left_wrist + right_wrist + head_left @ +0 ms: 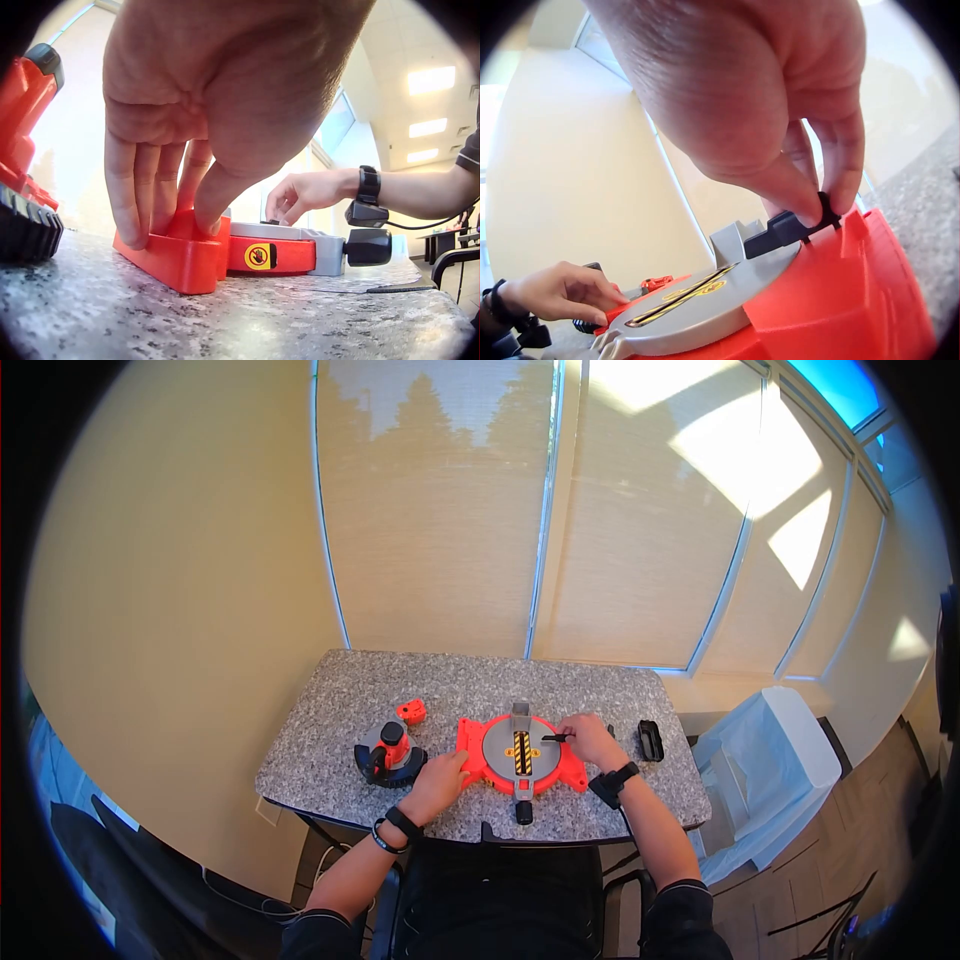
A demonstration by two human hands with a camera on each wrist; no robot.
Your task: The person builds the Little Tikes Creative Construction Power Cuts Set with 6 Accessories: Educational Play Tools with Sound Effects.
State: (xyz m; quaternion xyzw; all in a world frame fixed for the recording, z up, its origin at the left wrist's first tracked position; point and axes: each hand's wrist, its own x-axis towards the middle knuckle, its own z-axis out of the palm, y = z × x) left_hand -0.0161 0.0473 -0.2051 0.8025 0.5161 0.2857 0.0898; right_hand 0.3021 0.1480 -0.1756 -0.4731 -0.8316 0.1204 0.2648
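A red base with a round grey turntable [499,747] and a yellow-black striped slot lies on the table; its black knob [524,813] points toward the person. My left hand [436,788] grips the base's left end [184,262], thumb on the near side and fingers over the far side. Between thumb and fingertips, my right hand [780,112] pinches a small black part [784,231] at the right edge of the turntable, where it meets the red base. How the part's underside meets the base is hard to tell.
Left of the base stands a red and black saw-like piece [392,755], with a small red block [411,711] behind it. A black tray-like part [650,741] lies at the right of the speckled table [330,690]. Beyond the table's right side is a bin with a pale liner [780,760].
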